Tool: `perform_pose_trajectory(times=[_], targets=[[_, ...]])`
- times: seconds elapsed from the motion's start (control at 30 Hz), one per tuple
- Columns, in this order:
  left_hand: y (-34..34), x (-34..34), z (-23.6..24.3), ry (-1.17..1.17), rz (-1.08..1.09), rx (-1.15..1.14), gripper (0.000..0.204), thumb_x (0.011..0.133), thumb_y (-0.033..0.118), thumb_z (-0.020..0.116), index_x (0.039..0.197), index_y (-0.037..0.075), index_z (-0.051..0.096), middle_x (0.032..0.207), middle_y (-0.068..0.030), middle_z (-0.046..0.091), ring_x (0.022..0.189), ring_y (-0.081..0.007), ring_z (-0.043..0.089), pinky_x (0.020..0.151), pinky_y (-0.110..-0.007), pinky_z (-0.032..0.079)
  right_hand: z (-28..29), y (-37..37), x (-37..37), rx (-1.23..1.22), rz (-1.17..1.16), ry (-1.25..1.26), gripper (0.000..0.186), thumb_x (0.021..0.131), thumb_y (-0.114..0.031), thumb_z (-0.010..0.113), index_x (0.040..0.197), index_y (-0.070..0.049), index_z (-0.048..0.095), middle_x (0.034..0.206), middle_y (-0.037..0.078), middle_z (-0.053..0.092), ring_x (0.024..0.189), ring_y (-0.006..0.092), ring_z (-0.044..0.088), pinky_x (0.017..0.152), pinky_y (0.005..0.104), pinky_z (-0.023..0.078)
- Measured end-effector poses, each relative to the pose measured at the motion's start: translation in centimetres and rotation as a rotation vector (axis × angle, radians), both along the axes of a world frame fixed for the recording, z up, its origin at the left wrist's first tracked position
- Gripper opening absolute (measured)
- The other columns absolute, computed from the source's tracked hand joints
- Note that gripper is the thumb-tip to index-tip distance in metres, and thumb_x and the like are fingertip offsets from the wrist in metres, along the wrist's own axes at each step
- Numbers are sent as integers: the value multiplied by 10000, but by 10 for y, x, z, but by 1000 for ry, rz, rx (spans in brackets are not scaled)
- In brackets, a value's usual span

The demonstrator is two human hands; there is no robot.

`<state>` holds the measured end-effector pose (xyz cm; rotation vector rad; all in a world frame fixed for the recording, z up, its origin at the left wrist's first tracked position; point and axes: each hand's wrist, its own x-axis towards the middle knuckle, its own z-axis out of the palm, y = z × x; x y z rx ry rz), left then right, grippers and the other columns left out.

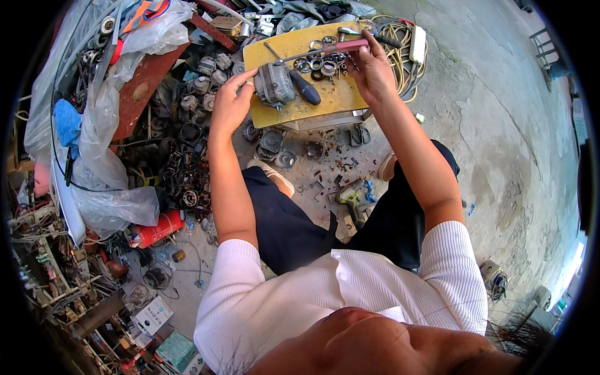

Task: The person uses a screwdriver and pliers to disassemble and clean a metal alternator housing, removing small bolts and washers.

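Observation:
My right hand (375,78) is closed round the pinkish-red handle of a screwdriver (345,47). Its long shaft points left, and the tip is at the upper edge of a grey electric motor (274,86). Gripping that motor from its left side is my left hand (232,103); part of the grip is hidden behind the housing. Both are over a worn yellow board (334,105). Beside the motor lies a tool with a dark, thick handle (305,87). Several metal rings and bearings (317,64) are scattered near the screwdriver, below a hammer (372,36).
Coiled cable with a white power strip (417,42) lies right of the board. Motor housings (270,142) and a green power tool (351,199) are on the floor near my feet. Scrap parts, plastic sheeting (103,150) and a red cylinder (157,229) crowd the left.

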<state>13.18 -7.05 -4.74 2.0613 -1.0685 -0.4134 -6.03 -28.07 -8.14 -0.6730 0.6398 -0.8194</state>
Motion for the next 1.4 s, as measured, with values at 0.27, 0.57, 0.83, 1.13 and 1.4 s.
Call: perform_pose_trajectory(times=[0.27,0.57,0.83,1.13,1.4], targets=[[0,-3,2,-16,19,-7,359,929,135,524,1255,48,647,1242,-152,648,1106,-247,636,943,-327,469,19,2,-2,106,7,47,331,1051,-165,461,1375,-125,515,1241,48,583,1226,186,540,1023,420,456],[0,-1,2,-12,-17,-16,347,949,140,530,1263,50,644,1244,-157,650,1145,-251,615,968,-335,446,-9,-5,4,81,-34,-137,321,1021,-193,553,1315,-66,528,1151,50,609,1099,176,589,1013,347,476],[1,-1,2,-24,-9,-15,348,942,141,535,1257,48,648,1239,-168,653,1151,-259,613,978,-336,441,3,1,4,-10,-39,26,358,1019,-201,556,1344,-61,502,1159,62,610,1127,179,586,1068,410,451],[1,0,0,-5,-9,-10,347,948,137,530,1264,54,647,1232,-157,657,1113,-235,626,964,-329,449,-8,-4,4,15,-15,-30,366,1024,-186,542,1372,-83,494,1222,64,602,1146,192,590,1047,435,453],[0,0,0,-29,-30,-32,349,947,130,531,1267,51,644,1232,-153,657,1110,-228,625,966,-324,448,-18,-11,3,-5,-12,-44,426,1012,-234,575,1413,-132,478,1263,26,587,1152,164,576,1009,423,457]])
